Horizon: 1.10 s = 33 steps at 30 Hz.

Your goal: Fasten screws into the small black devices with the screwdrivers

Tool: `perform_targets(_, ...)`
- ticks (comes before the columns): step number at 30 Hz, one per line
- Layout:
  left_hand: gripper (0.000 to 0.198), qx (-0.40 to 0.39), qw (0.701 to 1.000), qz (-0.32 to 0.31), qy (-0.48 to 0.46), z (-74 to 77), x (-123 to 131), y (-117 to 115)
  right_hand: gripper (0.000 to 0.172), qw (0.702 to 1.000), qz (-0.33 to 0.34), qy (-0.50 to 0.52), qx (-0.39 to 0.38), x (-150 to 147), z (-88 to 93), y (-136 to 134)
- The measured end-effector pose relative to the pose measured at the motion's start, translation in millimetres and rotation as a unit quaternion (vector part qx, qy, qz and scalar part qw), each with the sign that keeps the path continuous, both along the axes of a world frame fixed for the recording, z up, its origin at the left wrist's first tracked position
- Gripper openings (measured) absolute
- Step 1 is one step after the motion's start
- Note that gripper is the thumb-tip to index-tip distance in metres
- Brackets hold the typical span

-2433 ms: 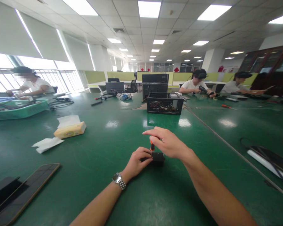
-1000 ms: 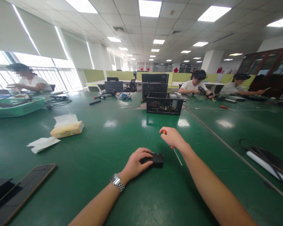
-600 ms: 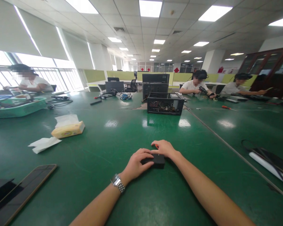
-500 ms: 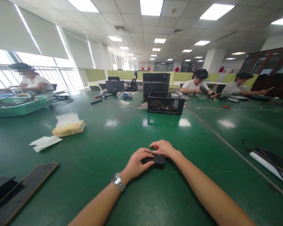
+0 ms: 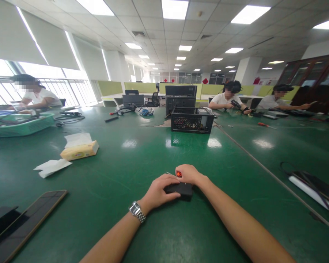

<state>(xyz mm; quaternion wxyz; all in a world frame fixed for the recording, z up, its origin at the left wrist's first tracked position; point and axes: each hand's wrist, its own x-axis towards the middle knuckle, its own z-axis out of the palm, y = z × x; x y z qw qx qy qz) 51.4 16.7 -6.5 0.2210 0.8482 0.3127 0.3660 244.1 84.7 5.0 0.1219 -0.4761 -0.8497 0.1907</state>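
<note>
A small black rectangular box (image 5: 182, 190) lies on the green table in front of me. My left hand (image 5: 163, 189), with a silver watch on its wrist, grips the box from the left, thumb on the near side and fingers over the far side. Just behind the box, my right hand (image 5: 188, 174) is closed around the orange handle of a screwdriver (image 5: 179, 174). Its thin metal shaft points left, above the left fingers. Most of the handle is hidden in the right hand.
An open black computer case (image 5: 192, 122) stands ahead. To the left are a yellow tissue pack (image 5: 80, 149), a loose tissue (image 5: 52, 167), a dark flat panel (image 5: 30, 223) and a green basket (image 5: 24, 126). A white-and-black device (image 5: 312, 190) lies right. Co-workers sit across the table.
My right hand has closed around the screwdriver handle and lifted it slightly, so its shaft now shows. The left hand stays on the box.
</note>
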Motion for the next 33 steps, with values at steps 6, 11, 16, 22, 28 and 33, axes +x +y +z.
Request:
perform_targets(6,0.043,0.044,0.993,0.026,0.105,6.4,6.0,-5.1,0.016,0.983,-0.065,0.159,-0.060,-2.1,-7.5,7.4)
perform_targets(11,0.042,0.086,0.981,0.030,0.171,15.0,12.5,-11.1,0.018,0.936,-0.073,0.322,-0.119,-7.2,-7.4,10.8)
perform_targets(16,0.051,0.135,0.967,-0.003,0.218,24.9,18.8,-20.7,0.038,0.875,-0.106,0.452,-0.140,-3.3,-2.2,10.1)
perform_targets(22,0.047,0.155,0.956,0.031,0.246,29.4,24.9,-26.4,0.032,0.779,-0.110,0.585,-0.197,6.0,3.0,-1.4)
perform_targets(28,0.027,0.162,0.955,0.041,0.246,28.9,24.2,-21.8,0.032,0.717,-0.062,0.632,-0.288,18.2,5.4,-32.6)
perform_targets(33,0.024,0.154,0.953,0.050,0.255,28.4,15.2,-16.7,0.033,0.727,-0.091,0.623,-0.275,19.5,-0.5,-53.3)
